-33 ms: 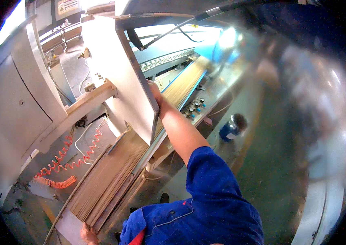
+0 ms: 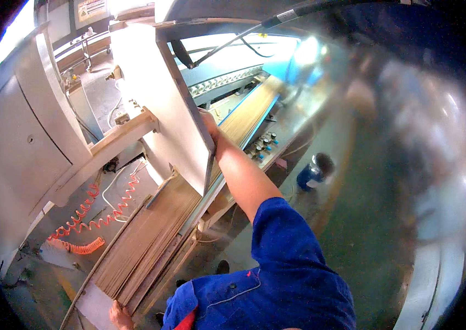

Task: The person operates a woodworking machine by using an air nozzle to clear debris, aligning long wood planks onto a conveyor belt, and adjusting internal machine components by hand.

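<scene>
Long thin brown wooden strips (image 2: pixel 150 236) lie side by side in a trough running diagonally under a white machine panel (image 2: pixel 172 115). At their near end, my left hand (image 2: pixel 119 315) is closed at the strip ends, beside a pale flat plate (image 2: pixel 94 301). My right arm reaches forward to the panel's dark edge. There my right hand (image 2: pixel 208 122) is partly hidden behind the panel, and its fingers cannot be made out. Beyond the panel the lighter far stretch of strips (image 2: pixel 249 113) lies between blue edges.
Coiled orange air hoses (image 2: pixel 81 246) hang left of the trough. Small gauges with blue fittings (image 2: pixel 263 146) sit along the machine's right side. A dark blue bucket (image 2: pixel 314 173) stands on the floor to the right. A rod (image 2: pixel 244 34) crosses above the panel.
</scene>
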The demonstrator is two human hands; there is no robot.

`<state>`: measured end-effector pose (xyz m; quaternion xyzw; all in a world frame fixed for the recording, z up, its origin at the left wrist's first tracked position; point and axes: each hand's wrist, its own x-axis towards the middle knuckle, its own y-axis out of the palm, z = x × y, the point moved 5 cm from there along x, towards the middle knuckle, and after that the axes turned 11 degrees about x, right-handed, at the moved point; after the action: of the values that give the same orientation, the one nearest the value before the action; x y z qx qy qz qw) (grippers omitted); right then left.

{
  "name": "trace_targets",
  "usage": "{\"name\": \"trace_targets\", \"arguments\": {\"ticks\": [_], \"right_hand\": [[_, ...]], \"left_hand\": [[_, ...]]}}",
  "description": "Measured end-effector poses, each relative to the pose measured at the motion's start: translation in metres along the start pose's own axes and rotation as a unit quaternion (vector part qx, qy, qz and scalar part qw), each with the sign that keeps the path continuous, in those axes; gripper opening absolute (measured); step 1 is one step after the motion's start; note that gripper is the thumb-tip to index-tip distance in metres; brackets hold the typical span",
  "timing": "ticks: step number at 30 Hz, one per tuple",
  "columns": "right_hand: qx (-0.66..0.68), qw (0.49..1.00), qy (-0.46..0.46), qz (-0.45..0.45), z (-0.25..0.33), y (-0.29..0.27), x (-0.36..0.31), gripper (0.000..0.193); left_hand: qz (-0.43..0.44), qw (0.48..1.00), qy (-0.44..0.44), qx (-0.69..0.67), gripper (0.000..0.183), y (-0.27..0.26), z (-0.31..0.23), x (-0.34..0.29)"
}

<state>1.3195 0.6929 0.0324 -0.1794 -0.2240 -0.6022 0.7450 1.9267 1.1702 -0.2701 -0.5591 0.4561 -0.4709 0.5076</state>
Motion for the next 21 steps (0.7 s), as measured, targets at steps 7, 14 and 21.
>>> {"name": "trace_targets", "arguments": {"ticks": [7, 14, 21], "right_hand": [[0.149, 0.951, 0.259, -0.077, -0.026, 0.007, 0.003, 0.031], [-0.004, 0.956, 0.257, -0.142, -0.023, -0.096, 0.028, 0.025], [-0.008, 0.961, 0.226, -0.161, 0.034, -0.096, 0.007, 0.021]], "left_hand": [[0.04, 0.984, -0.108, 0.132, 0.023, -0.016, -0.002, -0.092], [0.104, 0.974, -0.16, 0.12, 0.004, -0.022, 0.007, -0.033], [0.239, 0.96, -0.075, 0.125, 0.023, -0.034, -0.038, 0.027]]}}
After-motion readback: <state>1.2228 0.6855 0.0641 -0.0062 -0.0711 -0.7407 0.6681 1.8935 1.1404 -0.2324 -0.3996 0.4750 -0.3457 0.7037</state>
